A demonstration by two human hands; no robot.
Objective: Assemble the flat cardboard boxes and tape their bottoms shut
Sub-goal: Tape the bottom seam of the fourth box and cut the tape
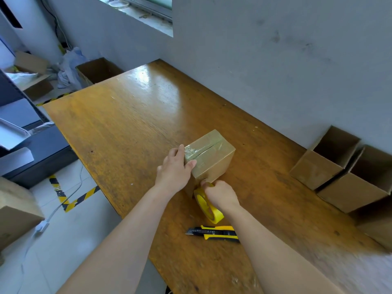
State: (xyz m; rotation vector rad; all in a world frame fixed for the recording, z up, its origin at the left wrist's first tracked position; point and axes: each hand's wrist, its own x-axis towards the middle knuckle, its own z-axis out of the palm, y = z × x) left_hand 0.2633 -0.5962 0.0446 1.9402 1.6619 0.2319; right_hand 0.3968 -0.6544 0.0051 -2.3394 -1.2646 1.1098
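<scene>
Box [212, 153] sits mid-tabletop [127, 124], bottom side up, with clear tape laid along the centre seam and down over the near end. Left hand [172, 169] has the near-left corner: thumb flat on top, fingers [179, 149] wrapped round the side face, a firm hold on the box. Right hand [221, 193] is low at the near face, curled tight round the yellow tape roll [209, 206], which is right up against the cardboard (touching the tabletop or just off it, can't tell). Looks like the strip is being run down the end, with the cut to follow.

What could go wrong, imo:
- Tape at the near corner already looks crinkled. Pull the roll at an angle and more wrinkles go in, so a weak bond.
- There's a dark gap along the seam. If the flaps spread under the pull, the tape bridges air instead of cardboard.
- The tabletop is glossy. Ease off w/ the left hand while the roll tugs and the box slides or tips toward the person.
- The knife [213, 232] lies just beside the right forearm, dark blade end maybe extended (not sure). A blind reach for it is a nick risk.
- Cut too close and the tail on the end face is too short to hold.

Two open boxes [324, 162] stand well apart, over by the wall.
</scene>
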